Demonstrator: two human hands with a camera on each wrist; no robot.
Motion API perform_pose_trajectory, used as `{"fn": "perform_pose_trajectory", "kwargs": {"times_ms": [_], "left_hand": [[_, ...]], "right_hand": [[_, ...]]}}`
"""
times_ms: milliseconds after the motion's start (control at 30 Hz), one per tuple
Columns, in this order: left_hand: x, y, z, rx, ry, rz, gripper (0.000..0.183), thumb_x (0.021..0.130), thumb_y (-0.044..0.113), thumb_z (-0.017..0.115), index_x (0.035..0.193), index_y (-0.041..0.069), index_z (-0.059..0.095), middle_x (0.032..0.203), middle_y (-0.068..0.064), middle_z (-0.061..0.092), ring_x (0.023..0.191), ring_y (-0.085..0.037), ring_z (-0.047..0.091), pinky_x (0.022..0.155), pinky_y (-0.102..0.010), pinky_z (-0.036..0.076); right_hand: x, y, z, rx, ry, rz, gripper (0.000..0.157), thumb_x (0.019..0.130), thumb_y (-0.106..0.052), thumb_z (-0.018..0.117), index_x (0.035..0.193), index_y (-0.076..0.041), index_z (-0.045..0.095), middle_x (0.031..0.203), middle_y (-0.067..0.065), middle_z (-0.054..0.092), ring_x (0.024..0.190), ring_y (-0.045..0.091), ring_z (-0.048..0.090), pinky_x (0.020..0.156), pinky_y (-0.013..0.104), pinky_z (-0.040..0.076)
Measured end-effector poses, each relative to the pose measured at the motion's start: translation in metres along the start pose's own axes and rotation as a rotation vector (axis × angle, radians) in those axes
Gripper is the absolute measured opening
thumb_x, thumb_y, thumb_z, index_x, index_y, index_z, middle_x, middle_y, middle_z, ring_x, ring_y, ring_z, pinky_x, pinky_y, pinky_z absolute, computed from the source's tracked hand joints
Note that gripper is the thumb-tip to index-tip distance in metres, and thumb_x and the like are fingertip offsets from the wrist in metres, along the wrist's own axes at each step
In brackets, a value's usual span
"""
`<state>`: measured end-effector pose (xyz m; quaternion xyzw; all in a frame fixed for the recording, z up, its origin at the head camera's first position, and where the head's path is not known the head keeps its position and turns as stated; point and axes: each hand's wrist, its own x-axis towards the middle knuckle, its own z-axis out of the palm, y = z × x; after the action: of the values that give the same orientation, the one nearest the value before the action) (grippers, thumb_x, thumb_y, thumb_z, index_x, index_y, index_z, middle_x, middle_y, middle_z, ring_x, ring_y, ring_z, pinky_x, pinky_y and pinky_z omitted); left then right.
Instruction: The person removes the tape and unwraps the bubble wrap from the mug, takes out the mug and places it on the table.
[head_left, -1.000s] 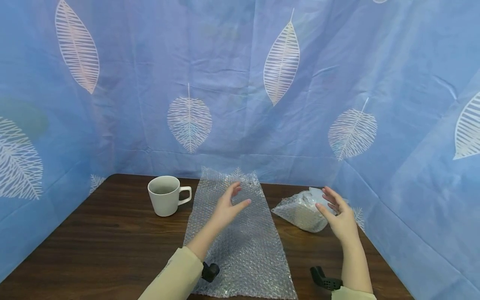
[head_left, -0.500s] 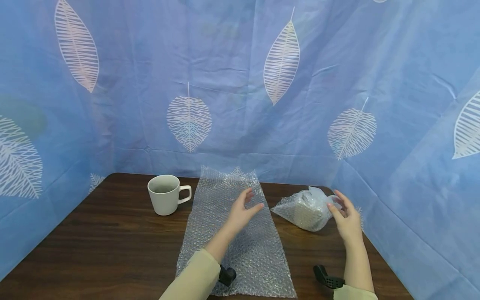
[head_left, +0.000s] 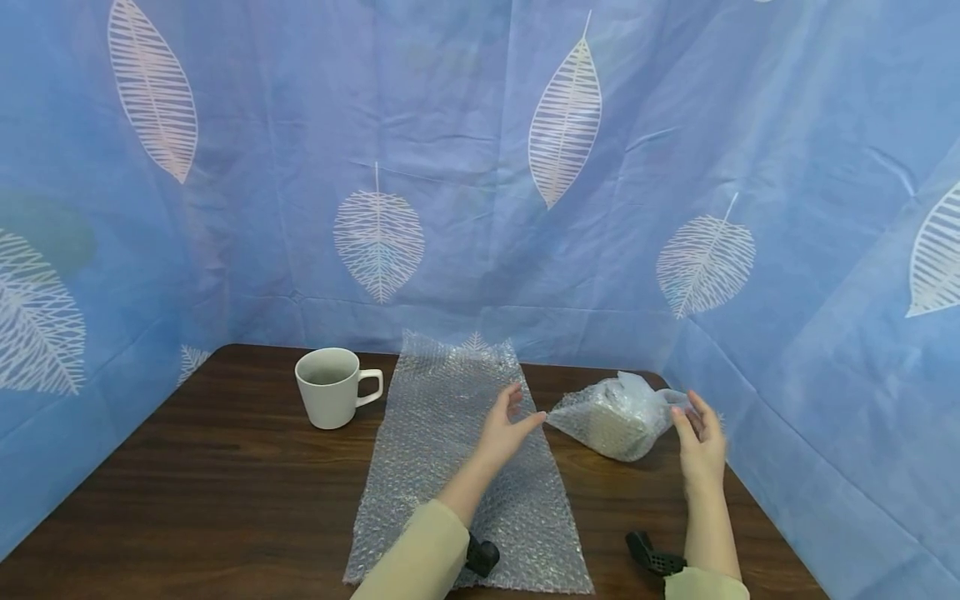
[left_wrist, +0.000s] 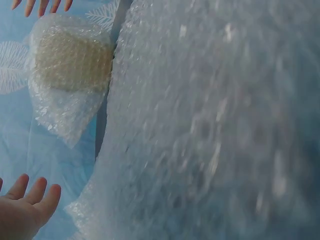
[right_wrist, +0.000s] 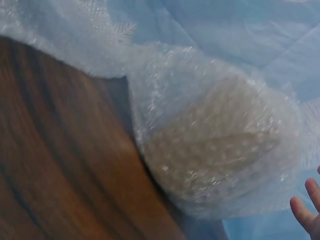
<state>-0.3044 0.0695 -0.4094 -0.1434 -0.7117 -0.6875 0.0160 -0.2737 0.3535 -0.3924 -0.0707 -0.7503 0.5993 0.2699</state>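
A bundle wrapped in bubble wrap (head_left: 618, 425), pale beige inside, lies at the table's right side. My left hand (head_left: 504, 429) hovers over the flat bubble wrap sheet (head_left: 450, 400), its thumb tip right by the bundle's pointed left end. In the left wrist view, the left hand (left_wrist: 25, 207) has its fingers spread below the bundle (left_wrist: 72, 65). At the bundle's right end, beside a loop of clear wrap, is my right hand (head_left: 703, 446), thumb and fingers parted. The right wrist view catches that hand's fingertips (right_wrist: 302, 212) at its edge, apart from the bundle (right_wrist: 215, 140).
A white mug (head_left: 328, 390) stands upright on the left of the dark wooden table (head_left: 225, 483), its handle toward the sheet. Blue cloth (head_left: 465, 125) with white leaf prints hangs behind and at both sides. Each wrist carries a black camera mount (head_left: 652, 557).
My left hand has moved right across the sheet to the bundle's left tip. My right hand has shifted slightly right and down, off the front of the bundle. The mug and bundle stay put.
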Motion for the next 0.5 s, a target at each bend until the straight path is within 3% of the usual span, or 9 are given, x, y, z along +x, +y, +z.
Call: {"fn": "perform_pose_trajectory", "kwargs": {"times_ms": [167, 400, 500], "left_hand": [[0.001, -0.005, 0.011, 0.005, -0.022, -0.020, 0.073, 0.091, 0.032, 0.067, 0.150, 0.009, 0.029, 0.148, -0.017, 0.035, 0.132, -0.041, 0.034, 0.100, -0.054, 0.037], [0.003, -0.012, 0.025, 0.035, -0.045, -0.055, 0.079, 0.089, 0.036, 0.068, 0.153, 0.017, 0.025, 0.153, -0.016, 0.026, 0.137, -0.040, 0.026, 0.102, -0.061, 0.030], [0.003, -0.013, 0.029, 0.034, -0.068, -0.074, 0.081, 0.088, 0.039, 0.069, 0.153, 0.022, 0.024, 0.155, -0.013, 0.024, 0.138, -0.039, 0.024, 0.101, -0.062, 0.030]], "right_hand": [[0.001, 0.010, 0.001, 0.063, 0.010, 0.030, 0.061, 0.100, -0.034, 0.049, 0.152, -0.012, 0.025, 0.156, 0.010, 0.020, 0.142, 0.027, 0.019, 0.112, 0.036, 0.022], [0.002, 0.024, 0.001, 0.155, -0.009, 0.071, 0.067, 0.103, -0.035, 0.041, 0.155, -0.014, 0.007, 0.159, 0.009, 0.002, 0.144, 0.027, 0.006, 0.111, 0.054, 0.014], [0.002, 0.030, 0.000, 0.199, -0.030, 0.111, 0.070, 0.102, -0.039, 0.039, 0.155, -0.018, -0.002, 0.159, 0.008, -0.006, 0.145, 0.024, -0.001, 0.111, 0.056, 0.011]]}}
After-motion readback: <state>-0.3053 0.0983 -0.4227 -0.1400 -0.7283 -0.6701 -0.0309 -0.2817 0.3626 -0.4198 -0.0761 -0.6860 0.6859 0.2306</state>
